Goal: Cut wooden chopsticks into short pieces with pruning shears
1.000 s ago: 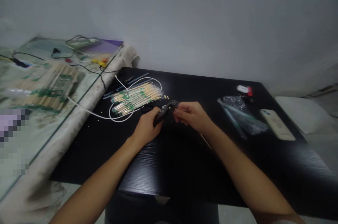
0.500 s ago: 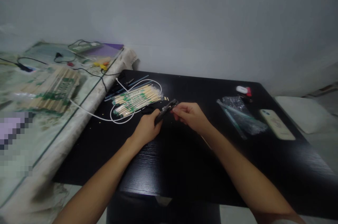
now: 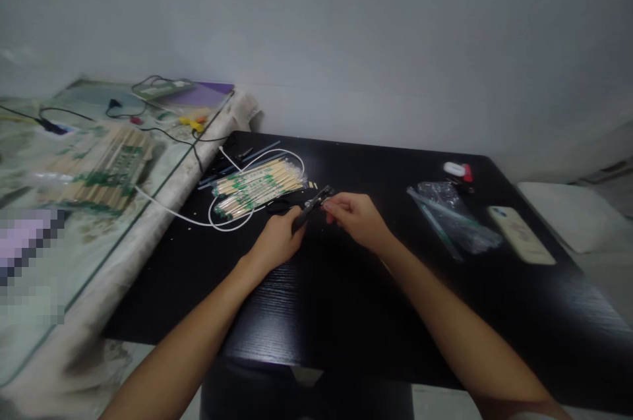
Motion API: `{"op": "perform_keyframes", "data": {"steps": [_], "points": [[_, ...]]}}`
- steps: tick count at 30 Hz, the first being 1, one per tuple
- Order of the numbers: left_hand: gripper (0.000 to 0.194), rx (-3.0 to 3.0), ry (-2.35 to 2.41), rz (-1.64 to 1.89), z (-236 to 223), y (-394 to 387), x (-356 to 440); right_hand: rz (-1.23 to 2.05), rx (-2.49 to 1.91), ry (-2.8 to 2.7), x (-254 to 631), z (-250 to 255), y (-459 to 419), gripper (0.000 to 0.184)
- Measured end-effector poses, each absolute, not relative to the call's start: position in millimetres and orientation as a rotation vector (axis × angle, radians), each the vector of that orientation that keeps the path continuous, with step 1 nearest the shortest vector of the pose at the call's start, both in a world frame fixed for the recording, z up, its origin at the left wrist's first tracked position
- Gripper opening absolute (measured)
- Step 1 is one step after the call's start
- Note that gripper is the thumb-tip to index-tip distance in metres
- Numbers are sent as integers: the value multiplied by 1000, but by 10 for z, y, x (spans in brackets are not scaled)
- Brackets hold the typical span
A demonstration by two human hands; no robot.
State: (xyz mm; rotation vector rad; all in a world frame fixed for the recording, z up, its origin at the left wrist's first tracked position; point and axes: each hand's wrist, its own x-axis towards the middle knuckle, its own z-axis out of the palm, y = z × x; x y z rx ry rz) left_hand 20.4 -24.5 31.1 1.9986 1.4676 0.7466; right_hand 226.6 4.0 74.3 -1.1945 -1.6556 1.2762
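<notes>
My left hand (image 3: pixel 277 239) is closed round the handles of a dark plier-like tool (image 3: pixel 310 204) above the black table (image 3: pixel 346 288). The tool's jaws point up and right. My right hand (image 3: pixel 355 217) is pinched shut right at those jaws, its fingertips on something too small to make out. A thin wooden stick (image 3: pixel 384 266) shows under my right forearm. A bundle of wrapped wooden chopsticks (image 3: pixel 257 185) lies just left of the hands, ringed by a white cable (image 3: pixel 217 219).
On the right of the table lie a clear plastic bag (image 3: pixel 452 215), a phone (image 3: pixel 520 234) and a small white-and-red object (image 3: pixel 457 170). A glass-topped side table (image 3: pixel 64 209) at the left carries more chopstick bundles (image 3: pixel 101 166) and cables. A white wall stands behind.
The hands and the tool have barely shifted. The tool's jaws look a little narrower and the right fingers sit closer to their tip. The view has shifted slightly.
</notes>
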Motion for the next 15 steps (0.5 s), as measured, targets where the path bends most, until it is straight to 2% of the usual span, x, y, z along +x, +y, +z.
{"op": "perform_keyframes", "data": {"steps": [15], "points": [[14, 2003, 1483, 703, 367, -243, 228, 1268, -1211, -1678, 2283, 717, 56, 31]]}}
